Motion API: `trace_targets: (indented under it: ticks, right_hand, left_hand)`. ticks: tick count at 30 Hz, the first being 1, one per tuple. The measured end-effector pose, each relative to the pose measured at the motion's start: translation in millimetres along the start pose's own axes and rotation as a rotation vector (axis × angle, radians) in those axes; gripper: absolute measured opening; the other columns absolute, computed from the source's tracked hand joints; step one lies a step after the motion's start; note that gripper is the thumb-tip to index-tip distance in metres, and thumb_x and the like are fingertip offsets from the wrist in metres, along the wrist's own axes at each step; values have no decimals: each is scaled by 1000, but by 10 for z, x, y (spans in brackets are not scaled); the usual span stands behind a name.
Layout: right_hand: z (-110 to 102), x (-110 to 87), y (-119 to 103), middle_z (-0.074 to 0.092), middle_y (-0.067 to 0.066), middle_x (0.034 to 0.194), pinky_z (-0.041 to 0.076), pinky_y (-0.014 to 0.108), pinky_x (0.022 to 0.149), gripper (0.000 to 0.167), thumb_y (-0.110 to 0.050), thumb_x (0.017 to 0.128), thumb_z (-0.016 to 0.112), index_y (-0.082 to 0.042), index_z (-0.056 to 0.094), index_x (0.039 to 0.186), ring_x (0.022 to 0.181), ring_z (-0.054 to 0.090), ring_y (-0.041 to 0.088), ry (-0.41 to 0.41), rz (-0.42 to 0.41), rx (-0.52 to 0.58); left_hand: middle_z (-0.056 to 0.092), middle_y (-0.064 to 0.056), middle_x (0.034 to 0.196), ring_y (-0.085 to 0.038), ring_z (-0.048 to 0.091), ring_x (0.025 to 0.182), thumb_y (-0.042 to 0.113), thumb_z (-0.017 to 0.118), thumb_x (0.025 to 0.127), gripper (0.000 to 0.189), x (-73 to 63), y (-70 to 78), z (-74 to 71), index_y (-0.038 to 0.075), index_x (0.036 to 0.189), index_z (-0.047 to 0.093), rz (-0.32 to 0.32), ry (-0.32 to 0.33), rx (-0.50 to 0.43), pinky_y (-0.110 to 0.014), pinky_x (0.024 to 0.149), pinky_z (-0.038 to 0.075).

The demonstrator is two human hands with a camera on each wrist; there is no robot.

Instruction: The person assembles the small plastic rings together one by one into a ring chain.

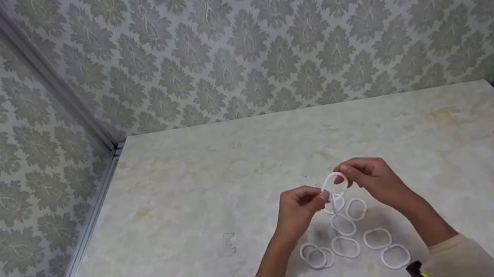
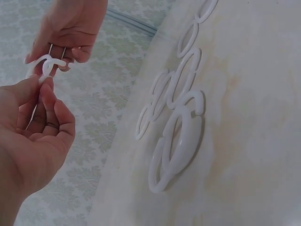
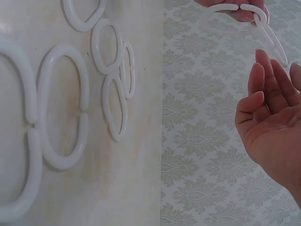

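In the head view my left hand [image 1: 298, 210] pinches a white oval plastic ring, which looks like a shower curtain ring [image 1: 322, 185], between thumb and fingers. My right hand [image 1: 373, 179] holds the same ring's upper right side, thumb in front and fingers behind. A second white ring [image 3: 278, 47] hooks through the first in the right wrist view. A small gap shows in the ring [image 3: 217, 7] near the left hand. Seen from the left wrist, both hands face each other, and the left fingertips [image 2: 47, 89] cover part of the joined rings.
Several loose white rings [image 1: 346, 247] lie on the pale marbled table [image 1: 175, 191] below the hands, some overlapping or touching. A clear, notched plastic piece [image 1: 229, 244] lies left of them. Patterned walls [image 1: 250, 41] stand behind the table and at both sides.
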State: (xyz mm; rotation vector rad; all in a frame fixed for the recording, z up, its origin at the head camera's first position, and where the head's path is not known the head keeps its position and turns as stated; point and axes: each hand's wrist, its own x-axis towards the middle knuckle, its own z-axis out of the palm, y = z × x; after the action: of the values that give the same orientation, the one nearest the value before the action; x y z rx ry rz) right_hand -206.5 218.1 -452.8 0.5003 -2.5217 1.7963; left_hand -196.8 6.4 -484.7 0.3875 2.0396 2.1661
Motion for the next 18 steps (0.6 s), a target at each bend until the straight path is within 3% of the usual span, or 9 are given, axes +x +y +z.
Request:
trace_targets:
  ticks: [6, 12, 15, 18]
  right_hand:
    - [-46, -25, 56, 70, -7, 90, 50, 21, 72, 25, -16, 103, 58, 2, 73, 113, 80, 62, 5, 21, 49, -9]
    - [-121, -24, 261, 74, 12, 104, 56, 23, 77, 25, -16, 100, 64, 2, 71, 116, 83, 63, 4, -10, 93, -103]
    - [-156, -23, 376, 73, 17, 109, 55, 25, 77, 27, -17, 97, 68, 1, 70, 118, 88, 65, 11, -89, 138, -242]
    - [-163, -21, 459, 72, 13, 113, 54, 30, 82, 35, -19, 91, 76, -4, 68, 122, 97, 63, 18, -215, 213, -390]
  left_hand:
    - [74, -28, 93, -3, 63, 71, 4, 70, 93, 18, -3, 10, -11, -12, 101, 73, 14, 2, -12, -17, 69, 54]
    - [76, -20, 92, -5, 64, 73, 8, 72, 94, 19, -6, 20, -20, -9, 101, 74, -9, 29, -8, -18, 72, 56]
    - [76, -18, 91, -5, 64, 74, 9, 72, 94, 18, -9, 23, -25, -7, 101, 74, -19, 39, 1, -18, 72, 56]
    - [76, -17, 91, -5, 64, 75, 9, 71, 94, 18, -14, 36, -31, -7, 101, 74, -28, 46, 9, -18, 73, 56]
